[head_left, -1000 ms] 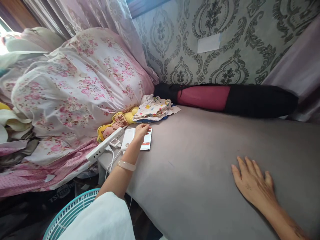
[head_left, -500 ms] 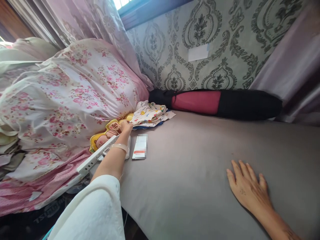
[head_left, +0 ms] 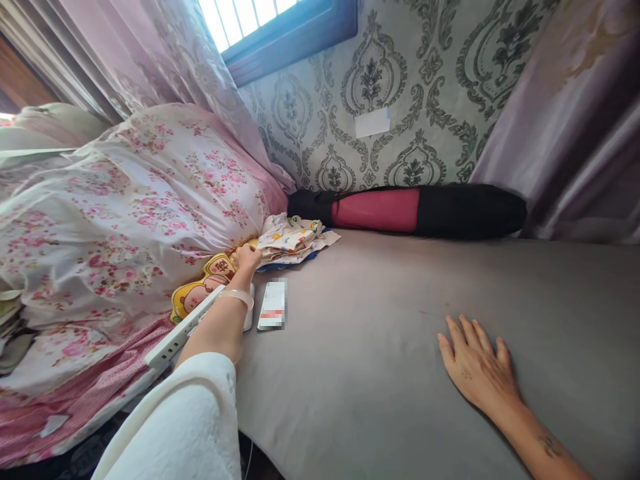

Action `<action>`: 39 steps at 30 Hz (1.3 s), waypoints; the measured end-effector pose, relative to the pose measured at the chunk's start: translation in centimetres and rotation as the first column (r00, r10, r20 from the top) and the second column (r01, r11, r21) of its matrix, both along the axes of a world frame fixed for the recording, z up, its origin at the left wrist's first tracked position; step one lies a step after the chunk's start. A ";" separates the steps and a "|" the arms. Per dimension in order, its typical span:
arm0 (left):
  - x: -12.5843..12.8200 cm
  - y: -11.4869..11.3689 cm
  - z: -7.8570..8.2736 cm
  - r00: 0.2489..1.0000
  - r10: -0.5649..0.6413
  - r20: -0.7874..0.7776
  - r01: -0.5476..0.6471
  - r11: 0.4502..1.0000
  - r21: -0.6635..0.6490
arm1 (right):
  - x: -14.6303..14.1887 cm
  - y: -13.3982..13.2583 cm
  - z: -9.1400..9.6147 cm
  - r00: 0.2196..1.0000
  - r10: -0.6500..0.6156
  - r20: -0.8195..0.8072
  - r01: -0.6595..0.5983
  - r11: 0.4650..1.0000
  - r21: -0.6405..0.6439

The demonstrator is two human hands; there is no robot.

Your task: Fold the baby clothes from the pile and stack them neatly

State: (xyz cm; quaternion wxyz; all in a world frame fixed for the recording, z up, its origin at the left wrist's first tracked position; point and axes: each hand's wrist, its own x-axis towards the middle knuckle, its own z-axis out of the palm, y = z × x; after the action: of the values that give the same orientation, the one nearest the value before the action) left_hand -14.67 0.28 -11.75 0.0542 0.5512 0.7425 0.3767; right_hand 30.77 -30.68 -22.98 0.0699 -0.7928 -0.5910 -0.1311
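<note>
My left hand [head_left: 249,256] reaches far forward, its fingers closed at the left edge of a pile of folded clothes [head_left: 290,239] with a colourful print. The fingertips are partly hidden against the cloth. Just left of that hand lies a yellow cartoon plush cushion [head_left: 199,293], with more yellow behind the fingers. A white power strip [head_left: 173,343] runs under my left forearm. Beside the wrist, a phone [head_left: 273,305] with a lit, blurred screen rests on the grey sheet [head_left: 350,360]. My right hand [head_left: 477,363] lies flat on the sheet, fingers spread, holding nothing.
A long black and red bag [head_left: 375,210] lies along the patterned wall [head_left: 300,120]. A big heap of floral bedding [head_left: 135,220] fills the left side. Curtains [head_left: 565,133] hang at both sides of the wall. The bed edge drops off at the lower left.
The view has tilted up a little, showing more of the window. My left hand stays at the clothes pile and my right hand stays flat on the sheet.
</note>
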 end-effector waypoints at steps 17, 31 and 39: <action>19.4 -4.7 5.0 0.343 -0.600 0.723 0.435 0.784 0.444 | -0.2 -0.3 0.4 0.994 0.003 -0.109 -0.003 1.000 0.004; 29.6 -15.7 6.2 -0.347 -0.428 0.834 0.751 0.407 0.521 | 0.0 1.0 10.0 0.744 0.439 -0.504 -0.046 0.786 0.617; 30.7 -17.1 6.7 -0.361 -0.271 0.892 0.819 0.365 0.442 | -1.0 -1.7 10.0 0.878 0.386 -0.283 -0.083 0.705 0.705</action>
State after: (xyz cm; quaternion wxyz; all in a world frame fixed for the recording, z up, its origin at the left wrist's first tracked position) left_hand 16.02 -16.81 -5.02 0.8178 0.4226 0.1470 0.3620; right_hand 29.77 -32.37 -12.95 0.4903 -0.6381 -0.5728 -0.1563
